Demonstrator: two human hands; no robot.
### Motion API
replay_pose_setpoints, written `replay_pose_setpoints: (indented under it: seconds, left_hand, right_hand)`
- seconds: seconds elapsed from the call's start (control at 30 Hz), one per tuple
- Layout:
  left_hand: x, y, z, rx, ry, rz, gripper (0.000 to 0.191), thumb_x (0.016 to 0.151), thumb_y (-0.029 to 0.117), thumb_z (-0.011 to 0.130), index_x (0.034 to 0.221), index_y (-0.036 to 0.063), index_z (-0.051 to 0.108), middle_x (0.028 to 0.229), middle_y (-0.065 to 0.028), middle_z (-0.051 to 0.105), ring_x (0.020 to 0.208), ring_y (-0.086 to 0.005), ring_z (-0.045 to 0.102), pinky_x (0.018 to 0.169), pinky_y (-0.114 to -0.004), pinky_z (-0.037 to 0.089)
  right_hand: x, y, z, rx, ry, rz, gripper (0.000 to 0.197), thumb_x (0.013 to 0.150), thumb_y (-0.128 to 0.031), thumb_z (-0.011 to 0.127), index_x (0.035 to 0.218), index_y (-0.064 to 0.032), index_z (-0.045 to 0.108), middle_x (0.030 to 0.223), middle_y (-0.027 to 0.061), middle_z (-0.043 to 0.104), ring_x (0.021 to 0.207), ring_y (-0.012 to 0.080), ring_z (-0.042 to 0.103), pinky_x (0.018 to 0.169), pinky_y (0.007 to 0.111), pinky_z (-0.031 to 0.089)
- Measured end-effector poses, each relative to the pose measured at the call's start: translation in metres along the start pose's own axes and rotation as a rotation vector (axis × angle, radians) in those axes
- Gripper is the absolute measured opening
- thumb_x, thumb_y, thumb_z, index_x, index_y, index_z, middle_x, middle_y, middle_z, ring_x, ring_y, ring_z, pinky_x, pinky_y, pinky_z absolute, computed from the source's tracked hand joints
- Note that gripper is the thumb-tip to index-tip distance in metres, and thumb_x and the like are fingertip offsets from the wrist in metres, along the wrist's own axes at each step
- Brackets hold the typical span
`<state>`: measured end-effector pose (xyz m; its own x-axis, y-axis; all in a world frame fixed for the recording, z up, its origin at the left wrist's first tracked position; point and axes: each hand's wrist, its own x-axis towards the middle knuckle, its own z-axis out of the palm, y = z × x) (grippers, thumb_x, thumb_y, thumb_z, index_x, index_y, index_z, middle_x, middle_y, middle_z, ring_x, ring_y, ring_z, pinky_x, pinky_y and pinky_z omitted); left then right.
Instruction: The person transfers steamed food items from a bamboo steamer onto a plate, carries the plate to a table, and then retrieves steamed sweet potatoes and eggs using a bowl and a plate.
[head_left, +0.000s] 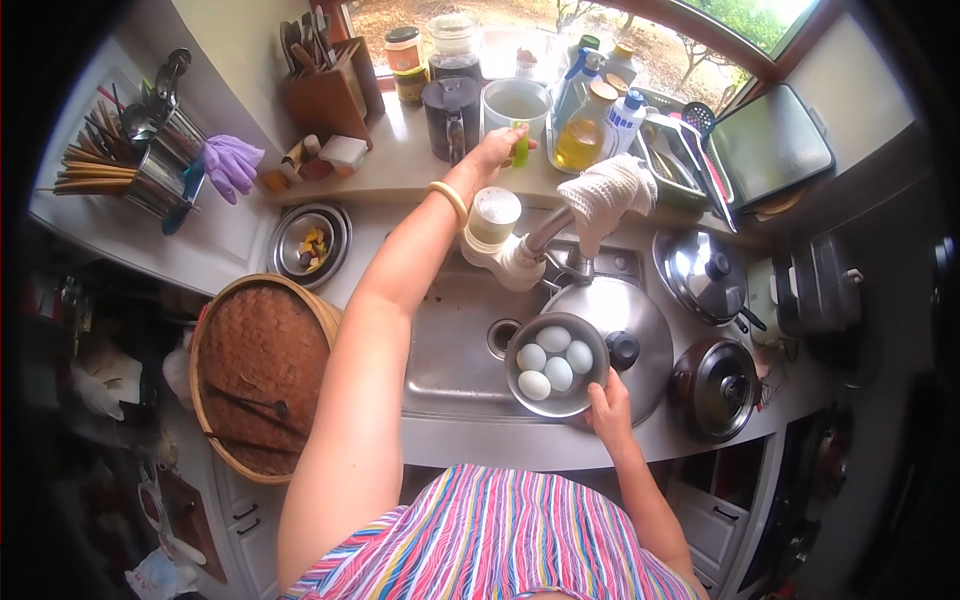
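Note:
My right hand (611, 409) grips the rim of a steel bowl (517, 401) that holds several pale bluish eggs (559, 373). The bowl is over the right part of the sink, overlapping a large steel lid (645, 390) with a black knob. My left hand (506, 150) reaches to the windowsill, its fingers closed on the green handle (520, 146) of a light-coloured pot (517, 109). A water-filter faucet (499, 225) stands below that hand, with a white knitted cloth (611, 191) over its curved metal part.
The steel sink (450, 352) lies under my left arm. A round woven bamboo tray (251, 360) and nested steel bowls (274, 247) are at left. An oil bottle (581, 139), spray bottle (574, 86) and dark pitcher (442, 112) line the sill. Lidded pots (716, 390) stand at right.

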<state>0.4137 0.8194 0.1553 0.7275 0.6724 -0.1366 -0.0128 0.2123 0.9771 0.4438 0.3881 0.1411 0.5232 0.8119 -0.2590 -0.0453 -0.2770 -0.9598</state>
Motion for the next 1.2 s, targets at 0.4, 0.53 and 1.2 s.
replay_pose_setpoints:
  seconds: [0.4,0.53,1.2]
  left_hand:
    - [-0.055,-0.049,-0.037,-0.118,0.315,0.302,0.027,0.091,0.027,0.056,0.080,0.0031,0.056,0.067,0.0018,0.050,0.062,-0.0068,0.045,0.062,-0.021,0.039]
    - [-0.107,-0.053,-0.038,-0.150,0.375,0.379,0.021,0.091,0.021,0.056,0.078,0.0057,0.055,0.067,0.0039,0.048,0.061,-0.0037,0.040,0.060,-0.017,0.035]
    - [-0.352,-0.100,-0.004,-0.058,0.836,0.253,0.019,0.090,0.017,0.056,0.075,0.0069,0.055,0.066,0.0055,0.046,0.060,-0.0028,0.037,0.056,-0.017,0.029]
  right_hand:
    - [-0.011,0.001,-0.026,0.012,-0.030,-0.012,0.023,0.086,-0.005,0.043,0.107,0.0020,0.051,0.068,0.0028,0.054,0.042,0.0058,0.043,0.036,0.020,0.034]
    - [-0.009,-0.006,-0.019,-0.015,-0.074,-0.037,0.022,0.087,-0.006,0.043,0.105,0.0026,0.051,0.068,0.0026,0.054,0.041,0.0053,0.042,0.036,0.019,0.033]
    - [0.136,0.046,0.057,-0.466,-0.179,-0.054,0.019,0.082,-0.014,0.045,0.090,0.0022,0.052,0.072,0.0196,0.058,0.061,0.0267,0.060,0.059,0.039,0.047]
